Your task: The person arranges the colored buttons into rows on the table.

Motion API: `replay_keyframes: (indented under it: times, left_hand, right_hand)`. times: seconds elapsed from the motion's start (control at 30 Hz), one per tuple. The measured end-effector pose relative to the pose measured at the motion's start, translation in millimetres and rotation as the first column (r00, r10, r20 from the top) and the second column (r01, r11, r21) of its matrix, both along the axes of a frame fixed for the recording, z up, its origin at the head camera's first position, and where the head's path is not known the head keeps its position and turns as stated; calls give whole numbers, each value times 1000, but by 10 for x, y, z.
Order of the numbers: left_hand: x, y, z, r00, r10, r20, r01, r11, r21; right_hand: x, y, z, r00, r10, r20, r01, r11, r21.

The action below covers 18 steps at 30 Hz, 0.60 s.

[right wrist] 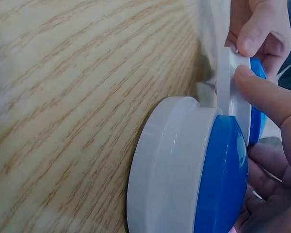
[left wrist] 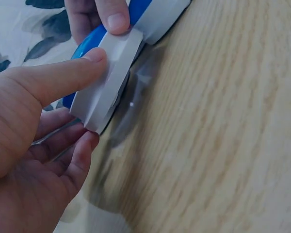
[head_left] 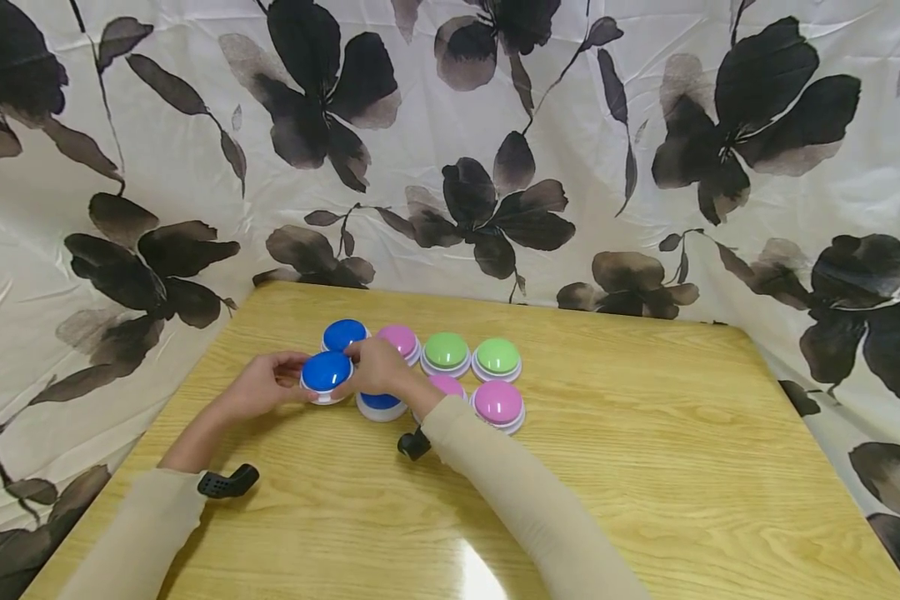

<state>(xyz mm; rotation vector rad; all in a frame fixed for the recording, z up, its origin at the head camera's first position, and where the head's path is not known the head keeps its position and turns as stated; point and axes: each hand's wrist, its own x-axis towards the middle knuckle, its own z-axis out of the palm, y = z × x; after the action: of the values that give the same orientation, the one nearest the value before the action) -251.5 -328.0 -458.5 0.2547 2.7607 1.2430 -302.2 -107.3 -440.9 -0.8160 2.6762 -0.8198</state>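
Observation:
A blue dome push button (head_left: pixel 326 371) with a white base is held between my two hands on the left part of the table. My left hand (head_left: pixel 266 387) pinches its left side, the thumb lying along the white base (left wrist: pixel 109 65) in the left wrist view. From the other side my right hand (head_left: pixel 381 367) grips the same base with thumb and fingers. A shadow shows beneath the button, whose base looks raised off the wood. Another blue button (right wrist: pixel 220 179) sits beside it, partly under my right hand in the head view. Just behind the held one is a third blue button (head_left: pixel 345 333).
Pink buttons (head_left: pixel 498 402) and two green buttons (head_left: pixel 446 351) stand close together to the right; my right forearm partly covers one pink button (head_left: pixel 447 386). The wooden table (head_left: pixel 645 450) ends against a flowered cloth (head_left: pixel 495 125) at the back.

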Motion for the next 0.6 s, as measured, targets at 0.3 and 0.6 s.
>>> replay_keyframes:
  times: [0.3,0.6]
  left_hand:
    - [6,-6,-58,1000,7,-4,-7,1000,7]
    - [16,-30,-118,1000,12,10,-12,1000,26]
  right_hand:
    - [19,-32,-11,999,-3,-32,5,999,44]
    - [35,-61,-65,998,-7,-61,13,995,97]
